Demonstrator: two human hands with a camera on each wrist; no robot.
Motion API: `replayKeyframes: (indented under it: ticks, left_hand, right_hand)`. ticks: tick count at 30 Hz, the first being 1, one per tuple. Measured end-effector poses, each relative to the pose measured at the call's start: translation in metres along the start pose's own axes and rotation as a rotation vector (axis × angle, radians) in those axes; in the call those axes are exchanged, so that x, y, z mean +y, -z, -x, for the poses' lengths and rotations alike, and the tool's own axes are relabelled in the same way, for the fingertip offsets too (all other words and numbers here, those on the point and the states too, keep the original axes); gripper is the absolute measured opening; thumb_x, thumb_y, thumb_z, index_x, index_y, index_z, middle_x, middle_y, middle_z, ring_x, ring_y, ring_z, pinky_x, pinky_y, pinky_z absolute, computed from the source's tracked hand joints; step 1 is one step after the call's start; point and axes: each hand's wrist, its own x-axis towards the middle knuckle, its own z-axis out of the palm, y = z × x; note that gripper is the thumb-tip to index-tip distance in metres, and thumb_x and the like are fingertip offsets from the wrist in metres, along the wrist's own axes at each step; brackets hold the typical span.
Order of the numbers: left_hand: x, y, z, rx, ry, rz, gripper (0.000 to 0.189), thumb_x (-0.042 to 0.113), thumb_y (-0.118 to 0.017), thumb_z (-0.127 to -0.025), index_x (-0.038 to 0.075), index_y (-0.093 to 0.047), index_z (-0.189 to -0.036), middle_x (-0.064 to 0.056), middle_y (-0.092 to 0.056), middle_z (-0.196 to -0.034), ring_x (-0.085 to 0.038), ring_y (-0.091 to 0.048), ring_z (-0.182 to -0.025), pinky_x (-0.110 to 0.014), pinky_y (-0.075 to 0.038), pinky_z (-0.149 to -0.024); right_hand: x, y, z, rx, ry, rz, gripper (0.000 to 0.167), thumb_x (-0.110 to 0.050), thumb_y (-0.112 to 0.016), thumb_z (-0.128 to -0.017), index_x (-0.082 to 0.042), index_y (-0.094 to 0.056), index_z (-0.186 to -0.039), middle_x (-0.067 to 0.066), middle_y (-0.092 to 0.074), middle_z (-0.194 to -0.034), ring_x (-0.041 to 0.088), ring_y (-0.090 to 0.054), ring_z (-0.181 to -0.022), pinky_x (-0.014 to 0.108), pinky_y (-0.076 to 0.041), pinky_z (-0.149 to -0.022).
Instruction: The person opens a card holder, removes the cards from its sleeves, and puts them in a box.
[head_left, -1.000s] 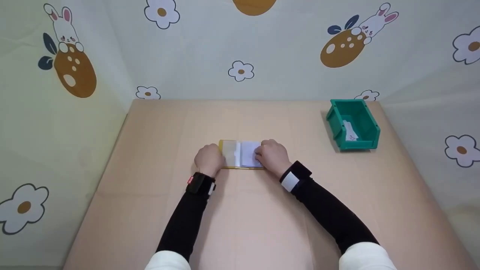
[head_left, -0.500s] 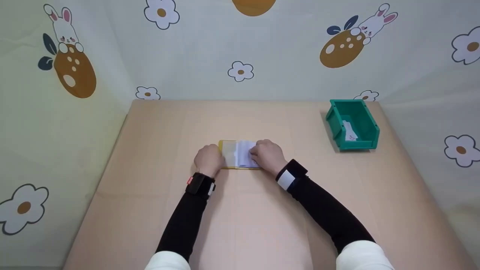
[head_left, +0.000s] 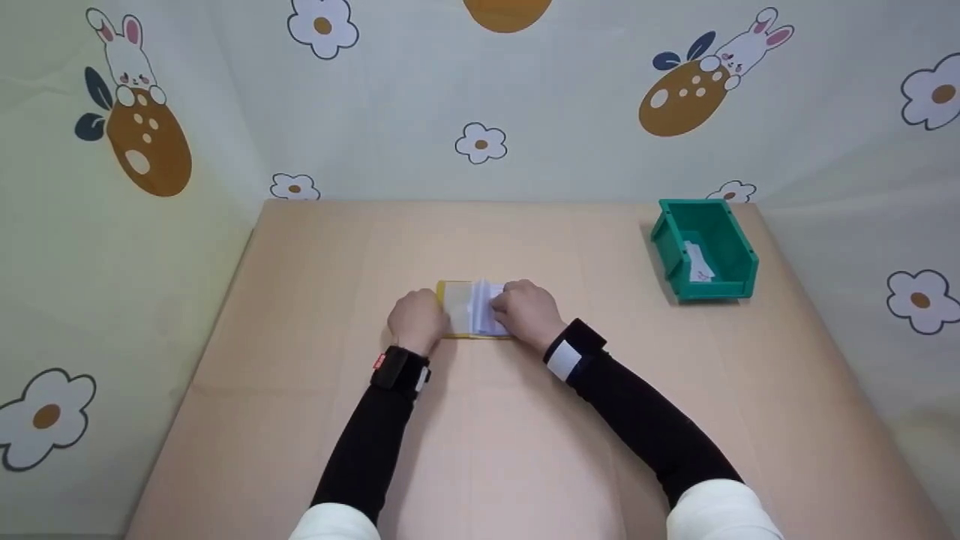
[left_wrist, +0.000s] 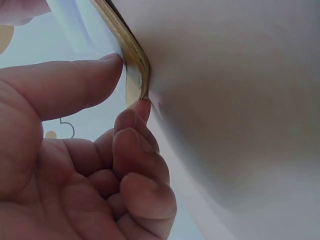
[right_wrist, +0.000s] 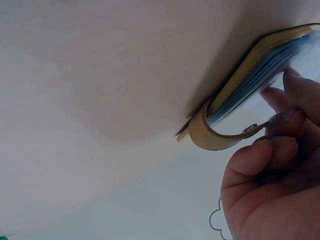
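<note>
A small yellow card holder lies spread on the table in the head view, with clear plastic sleeves standing up a little along its middle. My left hand pinches the holder's left cover between thumb and index finger, plain in the left wrist view, where the other fingers curl in. At the right side, my right hand pinches a sleeve with thumb and index finger. In the right wrist view a tan strap with a metal snap curves out from the stack of sleeves, touching the right fingers.
A green plastic bin stands at the table's back right, holding a white paper piece. Behind and at both sides of the beige table hang patterned cloth walls.
My right hand has moved left toward the holder's middle, drawing sleeves with it, so they bunch up and lift near the spine. The left hand stays put on the cover.
</note>
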Motion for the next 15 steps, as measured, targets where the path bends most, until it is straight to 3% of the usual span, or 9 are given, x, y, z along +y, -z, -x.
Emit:
replayKeyframes:
  ticks: [5,9,12,15]
  left_hand:
    - [0.001,0.0,0.001,0.013,0.0,-0.001,0.018,0.006,-0.06,-0.086,0.006,-0.057,-0.068,-0.011,-0.062,-0.076,-0.024,-0.058,-0.068,-0.04,-0.049,-0.055]
    - [0.005,0.001,0.003,0.058,-0.017,-0.025,0.011,0.005,-0.059,-0.089,0.0,-0.066,-0.081,-0.016,-0.065,-0.085,-0.031,-0.064,-0.078,-0.044,-0.053,-0.062]
    - [0.011,0.002,0.007,0.09,-0.085,-0.047,0.012,0.008,-0.064,-0.089,-0.003,-0.068,-0.091,-0.018,-0.066,-0.089,-0.035,-0.065,-0.084,-0.047,-0.054,-0.065]
    - [0.019,0.005,0.012,0.093,-0.18,-0.051,0.017,0.014,-0.072,-0.086,-0.002,-0.067,-0.09,-0.017,-0.066,-0.087,-0.035,-0.065,-0.082,-0.047,-0.053,-0.064]
  right_hand:
    - [0.0,-0.001,0.0,0.006,-0.01,-0.006,0.01,-0.009,-0.07,-0.086,-0.013,-0.079,-0.089,0.007,-0.058,-0.075,0.027,-0.057,-0.075,0.042,-0.048,-0.062]
    - [0.0,-0.001,0.0,0.017,-0.003,-0.02,0.009,-0.008,-0.071,-0.085,-0.014,-0.076,-0.08,0.005,-0.055,-0.072,0.025,-0.055,-0.072,0.04,-0.047,-0.06]
    - [0.001,-0.002,0.0,0.032,0.011,-0.013,0.012,-0.01,-0.072,-0.084,-0.014,-0.071,-0.072,0.005,-0.053,-0.07,0.025,-0.054,-0.07,0.04,-0.046,-0.057]
    - [0.002,-0.002,0.0,0.045,0.017,-0.009,0.009,-0.011,-0.073,-0.083,-0.014,-0.072,-0.074,0.005,-0.053,-0.07,0.027,-0.055,-0.069,0.041,-0.046,-0.057]
